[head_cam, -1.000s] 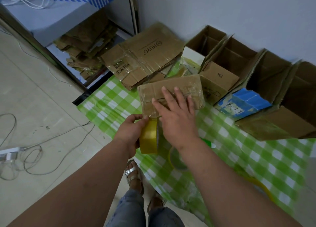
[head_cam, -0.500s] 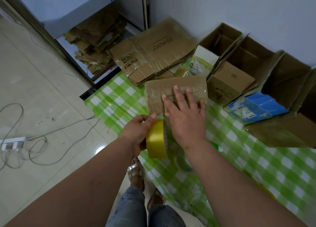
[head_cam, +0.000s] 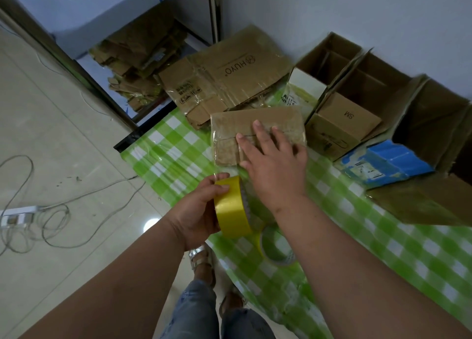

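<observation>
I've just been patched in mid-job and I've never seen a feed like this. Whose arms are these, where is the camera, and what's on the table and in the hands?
There is no machine here. The two bare arms belong to a person, and the single picture comes from a wide-angle camera worn on that person's head, looking forward and down.

The left hand grips a roll of yellow tape, held on edge near the parcel. The right hand lies with straight fingers on a taped cardboard parcel. That parcel sits on a table with a green checked cloth.

Also on the cloth:
- a second tape roll, seen just beneath the right forearm
- open cardboard boxes along the wall
- a blue packet among them
- flattened cardboard at the far end
</observation>
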The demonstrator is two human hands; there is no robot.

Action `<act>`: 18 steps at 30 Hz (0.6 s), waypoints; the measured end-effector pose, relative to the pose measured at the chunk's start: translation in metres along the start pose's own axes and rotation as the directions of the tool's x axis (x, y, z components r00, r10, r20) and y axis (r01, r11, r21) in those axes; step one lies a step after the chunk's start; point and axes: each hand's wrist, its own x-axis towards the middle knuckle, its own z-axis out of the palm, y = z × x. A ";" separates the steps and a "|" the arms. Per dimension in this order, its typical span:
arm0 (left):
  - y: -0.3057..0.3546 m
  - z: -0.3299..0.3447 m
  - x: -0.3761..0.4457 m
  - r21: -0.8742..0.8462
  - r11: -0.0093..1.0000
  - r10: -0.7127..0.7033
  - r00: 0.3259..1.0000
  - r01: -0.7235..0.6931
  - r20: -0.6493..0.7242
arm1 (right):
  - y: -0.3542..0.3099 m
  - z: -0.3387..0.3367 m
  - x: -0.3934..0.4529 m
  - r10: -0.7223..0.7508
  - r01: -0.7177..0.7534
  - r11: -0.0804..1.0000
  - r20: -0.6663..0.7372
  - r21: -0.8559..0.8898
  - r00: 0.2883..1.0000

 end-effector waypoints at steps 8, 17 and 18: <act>-0.009 0.000 0.011 0.189 0.982 0.064 0.971 -0.020 -0.232 | -0.001 -0.001 0.005 -0.004 0.003 1.000 0.016 0.007 1.000; -0.010 0.001 0.017 0.066 0.992 0.116 0.967 -0.103 -0.229 | 0.030 -0.008 -0.037 0.235 -0.109 0.926 -0.324 0.361 0.916; -0.011 0.002 0.017 0.072 0.992 0.120 0.966 -0.106 -0.228 | 0.037 -0.005 -0.046 0.326 -0.197 0.900 -0.299 0.389 0.897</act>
